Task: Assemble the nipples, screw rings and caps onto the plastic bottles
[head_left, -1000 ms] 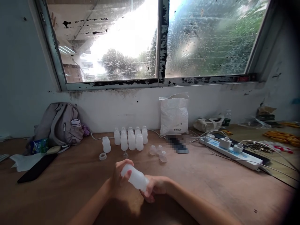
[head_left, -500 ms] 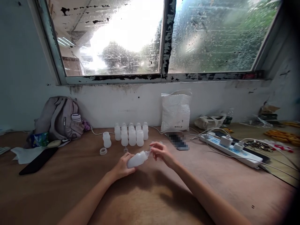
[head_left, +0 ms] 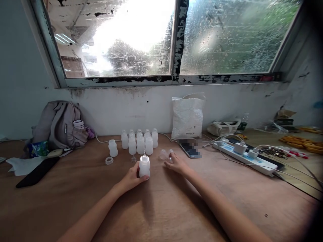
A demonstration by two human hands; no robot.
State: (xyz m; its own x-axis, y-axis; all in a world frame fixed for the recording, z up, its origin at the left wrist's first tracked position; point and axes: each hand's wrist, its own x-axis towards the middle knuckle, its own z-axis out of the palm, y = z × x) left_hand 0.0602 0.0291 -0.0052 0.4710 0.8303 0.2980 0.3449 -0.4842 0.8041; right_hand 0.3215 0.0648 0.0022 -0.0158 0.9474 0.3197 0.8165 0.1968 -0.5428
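My left hand is closed round a frosted white baby bottle, held upright just above the table with its collar and teat at the top. To the right, my right hand reaches low over the table, thumb and fingers apart. Its fingertips are at a small clear piece, and whether they touch it I cannot tell. Beside them lies a clear dome cap. Several similar bottles stand grouped behind. An open bottle stands to their left, near a loose collar ring. A clear teat lies before the group.
At the left are a grey backpack, a black flat case and a white tissue. A white plastic bag leans on the wall behind a phone. A power strip with cables lies at the right.
My left hand has turned the bottle from tilted to upright. My right hand has come away from the bottle's teat end and moved right, to the clear pieces on the table.
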